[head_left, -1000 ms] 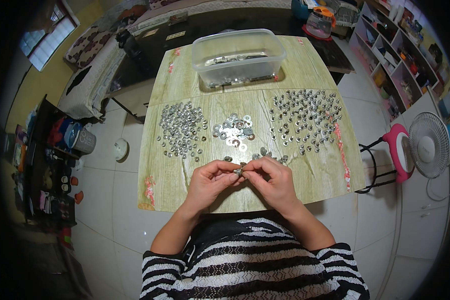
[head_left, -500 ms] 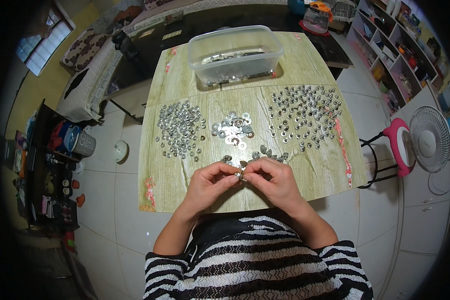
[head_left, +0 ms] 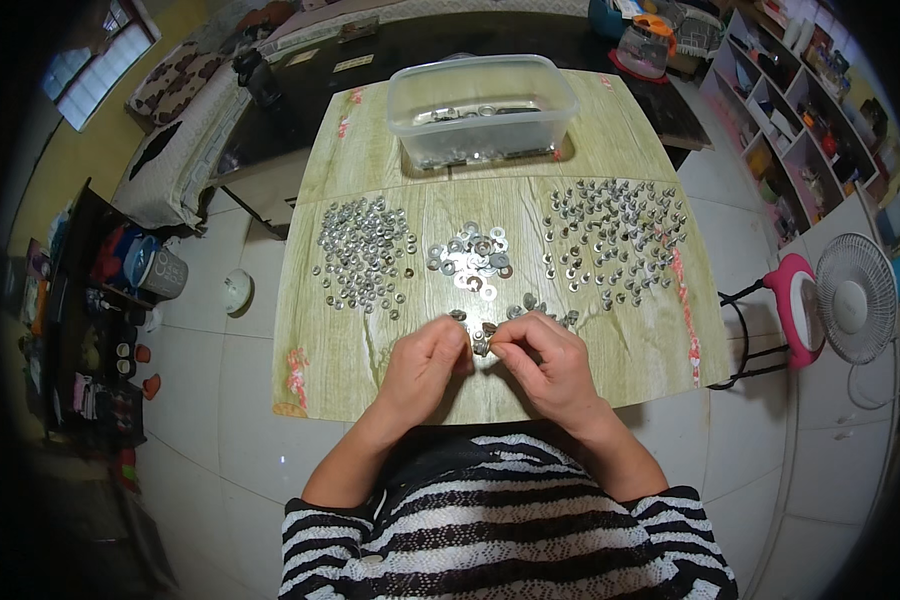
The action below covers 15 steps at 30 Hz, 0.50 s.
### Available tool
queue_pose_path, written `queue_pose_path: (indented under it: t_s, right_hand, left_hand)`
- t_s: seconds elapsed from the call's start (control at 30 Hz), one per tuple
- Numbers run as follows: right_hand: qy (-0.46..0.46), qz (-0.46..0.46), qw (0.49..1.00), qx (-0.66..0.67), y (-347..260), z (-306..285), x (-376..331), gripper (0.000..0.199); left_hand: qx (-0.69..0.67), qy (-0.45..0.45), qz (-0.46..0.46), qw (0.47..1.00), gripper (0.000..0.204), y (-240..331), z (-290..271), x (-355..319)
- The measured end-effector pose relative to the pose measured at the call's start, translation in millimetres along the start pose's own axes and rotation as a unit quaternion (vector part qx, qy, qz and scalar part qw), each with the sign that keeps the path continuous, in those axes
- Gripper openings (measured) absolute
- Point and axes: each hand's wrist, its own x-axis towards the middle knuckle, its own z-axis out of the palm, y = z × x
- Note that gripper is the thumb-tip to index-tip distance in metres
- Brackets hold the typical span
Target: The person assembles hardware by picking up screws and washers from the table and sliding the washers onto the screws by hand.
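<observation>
Close to the table's near edge, my right hand (head_left: 550, 365) pinches a small metal fastener (head_left: 482, 347) between thumb and fingertips. My left hand (head_left: 425, 365) is curled just beside it, apart from the right; whatever its fingers may hold is hidden. Beyond the hands lies a pile of flat washers (head_left: 470, 260), mostly silver with a few brownish ones. A wide spread of nuts (head_left: 363, 250) is to the left. On the right stand many bolts (head_left: 615, 240), mostly heads down. Several greyish fasteners (head_left: 538, 312) are heaped just past my right hand.
A clear plastic tub (head_left: 482, 140) with metal pieces inside stands at the far side of the wood-patterned table (head_left: 370, 375). Off the right edge are a pink-backed chair (head_left: 792, 305) and a fan (head_left: 857, 298). A dark table (head_left: 390, 50) adjoins the back.
My left hand has drawn away from the fastener and turned, its fingers curling in. The right hand keeps its pinch near the same place. The whole view has shifted slightly.
</observation>
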Motion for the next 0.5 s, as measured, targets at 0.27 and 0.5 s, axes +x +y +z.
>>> queue_pose_path:
  t_s: [0.27, 0.5]
  right_hand:
    - [0.098, 0.006, 0.994, -0.041, 9.0, -0.3, 1.9, 0.006]
    - [0.083, 0.004, 0.995, -0.045, 7.5, 0.3, 2.3, 0.005]
  left_hand:
    - [-0.407, -0.107, -0.032, 0.907, 0.048, 9.7, 7.2, -6.6]
    - [-0.396, -0.044, -0.014, 0.917, 0.051, 18.6, 14.1, -1.1]
